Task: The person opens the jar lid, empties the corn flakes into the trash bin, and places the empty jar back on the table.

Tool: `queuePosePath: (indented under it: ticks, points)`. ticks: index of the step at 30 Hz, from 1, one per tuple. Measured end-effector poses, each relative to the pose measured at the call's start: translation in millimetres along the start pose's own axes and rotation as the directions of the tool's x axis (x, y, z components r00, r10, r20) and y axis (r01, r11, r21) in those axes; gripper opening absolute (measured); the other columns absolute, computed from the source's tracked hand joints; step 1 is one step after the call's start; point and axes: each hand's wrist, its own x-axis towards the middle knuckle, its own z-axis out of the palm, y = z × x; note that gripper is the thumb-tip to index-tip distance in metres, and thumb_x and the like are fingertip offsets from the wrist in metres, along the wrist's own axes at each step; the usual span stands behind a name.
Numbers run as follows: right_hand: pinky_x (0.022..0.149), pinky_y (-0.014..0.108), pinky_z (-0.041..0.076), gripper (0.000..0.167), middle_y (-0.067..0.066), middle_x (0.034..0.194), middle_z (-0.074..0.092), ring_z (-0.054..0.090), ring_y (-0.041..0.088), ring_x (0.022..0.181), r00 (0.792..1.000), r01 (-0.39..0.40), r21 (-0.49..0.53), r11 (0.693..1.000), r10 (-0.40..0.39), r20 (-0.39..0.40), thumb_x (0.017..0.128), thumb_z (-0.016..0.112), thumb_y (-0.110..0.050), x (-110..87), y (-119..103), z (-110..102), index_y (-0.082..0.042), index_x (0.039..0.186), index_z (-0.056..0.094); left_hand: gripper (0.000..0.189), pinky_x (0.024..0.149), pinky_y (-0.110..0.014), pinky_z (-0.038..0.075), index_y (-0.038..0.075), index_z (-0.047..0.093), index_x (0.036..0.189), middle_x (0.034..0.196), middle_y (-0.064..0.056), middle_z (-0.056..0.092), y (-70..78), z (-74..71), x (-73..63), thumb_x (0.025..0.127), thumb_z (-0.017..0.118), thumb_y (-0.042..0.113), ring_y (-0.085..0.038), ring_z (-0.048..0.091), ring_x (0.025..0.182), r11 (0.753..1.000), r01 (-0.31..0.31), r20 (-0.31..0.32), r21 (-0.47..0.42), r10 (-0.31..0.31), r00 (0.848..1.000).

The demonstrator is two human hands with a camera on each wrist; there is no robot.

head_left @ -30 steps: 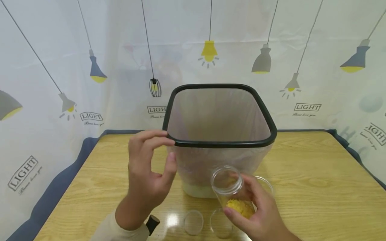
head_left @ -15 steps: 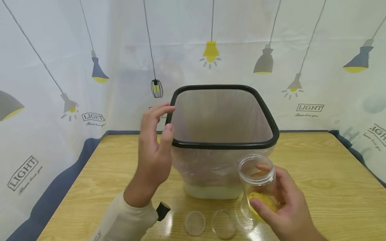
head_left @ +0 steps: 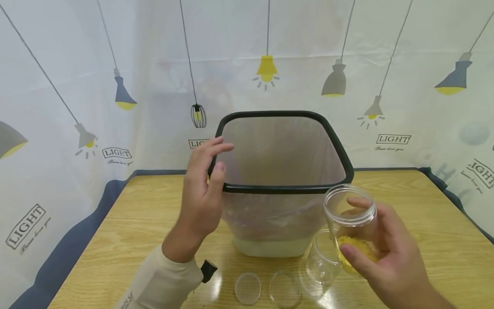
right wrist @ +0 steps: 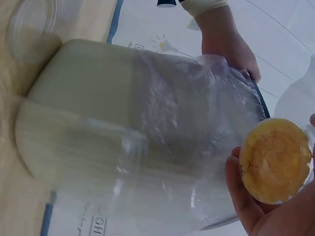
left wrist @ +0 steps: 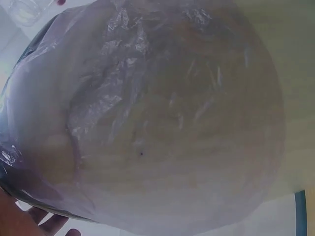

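My right hand [head_left: 397, 253] grips a clear plastic jar [head_left: 349, 214] with yellow, shredded-looking contents [head_left: 356, 249] in its lower part. The jar tilts a little, its mouth uncovered, in front of the bin's right front corner. In the right wrist view the jar's base [right wrist: 275, 160] shows the yellow stuff through it. A pale bin [head_left: 266, 249] with a thin plastic bag lining and a black rim [head_left: 278, 189] stands mid-table. My left hand [head_left: 202, 193] is at the left side of that rim, fingers loosely bent, holding nothing; whether it touches the rim I cannot tell.
A second clear jar [head_left: 322, 266] stands on the wooden table [head_left: 127, 240], just right of the bin's front. Two round clear lids [head_left: 248, 288] lie flat near the front edge. A curtain [head_left: 154, 86] printed with lamps surrounds the table at the back and sides.
My right hand has carried the jar rightward and up, uncovering the second jar. My left hand has moved up and slightly right along the bin's left rim.
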Motion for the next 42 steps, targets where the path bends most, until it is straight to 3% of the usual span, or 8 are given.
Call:
queuePosePath:
  ticks: [4,10,14,20,27,34,41,42]
  points:
    - [0.078,0.014,0.054,0.065,0.012,0.116,0.067,0.072,0.014,0.093,0.998,0.06,0.042,0.997,-0.06,-0.005,0.074,0.064,0.026,13.3,-0.1,-9.2,0.017,0.135,0.042,0.038,0.121,-0.052,0.02,0.009,0.065,0.126,0.145,-0.012,0.051,-1.8,-0.4,1.6,0.101,0.038,0.016,-0.022,0.031,0.149,0.999,-0.019,0.005,0.031,0.018,1.0]
    - [0.068,0.016,0.054,0.059,0.011,0.114,0.067,0.072,0.013,0.086,0.998,0.045,0.029,0.999,-0.044,-0.038,0.078,0.064,0.022,33.9,-3.3,-22.7,0.013,0.134,0.046,0.038,0.122,-0.054,0.017,0.008,0.067,0.123,0.142,-0.013,0.054,-2.1,-0.4,2.1,0.1,0.038,0.016,-0.022,0.03,0.149,1.0,-0.017,0.011,0.023,0.017,1.0]
    - [0.067,0.015,0.054,0.057,0.004,0.108,0.067,0.071,0.008,0.084,0.998,-0.043,-0.152,0.987,0.035,-0.056,0.083,0.065,0.017,48.6,-9.4,-31.2,0.001,0.135,0.048,0.037,0.122,-0.054,0.016,0.008,0.066,0.12,0.141,-0.013,0.054,-3.0,0.0,0.9,0.098,0.038,0.015,-0.025,0.031,0.149,1.0,-0.008,0.01,0.017,0.007,1.0]
    - [0.06,0.014,0.048,0.055,-0.011,0.103,0.065,0.068,-0.007,0.085,0.984,-0.173,-0.522,0.835,0.166,-0.06,0.088,0.069,-0.001,75.9,-21.0,-38.5,-0.021,0.135,0.048,0.037,0.122,-0.052,0.017,0.007,0.066,0.119,0.14,-0.013,0.055,-4.7,0.5,-1.1,0.098,0.036,0.012,-0.027,0.031,0.149,1.0,-0.017,-0.005,0.014,0.017,1.0]
    - [0.062,0.014,0.044,0.058,-0.024,0.103,0.062,0.061,-0.015,0.086,0.969,-0.202,-0.657,0.726,0.244,-0.028,0.09,0.072,-0.021,101.5,-18.9,-44.4,-0.026,0.142,0.045,0.037,0.122,-0.052,0.016,0.005,0.066,0.117,0.139,-0.015,0.055,-8.0,1.0,-1.2,0.098,0.035,0.011,-0.027,0.031,0.149,0.999,-0.032,-0.009,0.006,0.032,0.999]
    - [0.065,0.012,0.043,0.064,0.0,0.109,0.067,0.057,-0.016,0.083,0.961,-0.187,-0.726,0.662,0.276,0.004,0.089,0.072,-0.029,113.6,-16.2,-46.4,-0.022,0.146,0.042,0.035,0.122,-0.052,0.015,0.005,0.065,0.115,0.139,-0.014,0.054,-9.8,2.8,-1.0,0.098,0.035,0.011,-0.026,0.03,0.149,1.0,-0.031,0.0,-0.001,0.031,1.0]
    - [0.07,0.033,0.049,0.077,0.009,0.107,0.068,0.07,0.033,0.093,0.959,-0.137,-0.808,0.573,0.283,0.038,0.081,0.081,-0.039,125.7,-20.6,-42.0,-0.011,0.142,0.043,0.034,0.123,-0.054,0.011,0.004,0.064,0.114,0.139,-0.016,0.054,-10.3,4.4,-0.9,0.097,0.035,0.008,-0.03,0.03,0.149,0.999,-0.045,-0.009,-0.006,0.045,0.999]
    - [0.071,0.037,0.05,0.076,0.009,0.107,0.069,0.071,0.033,0.093,0.96,-0.124,-0.817,0.563,0.278,0.046,0.081,0.081,-0.04,127.8,-21.3,-41.1,-0.01,0.14,0.044,0.034,0.123,-0.054,0.011,0.004,0.064,0.114,0.139,-0.015,0.054,-9.9,4.3,-0.9,0.097,0.035,0.009,-0.029,0.03,0.149,0.999,-0.045,-0.011,-0.006,0.045,0.999]
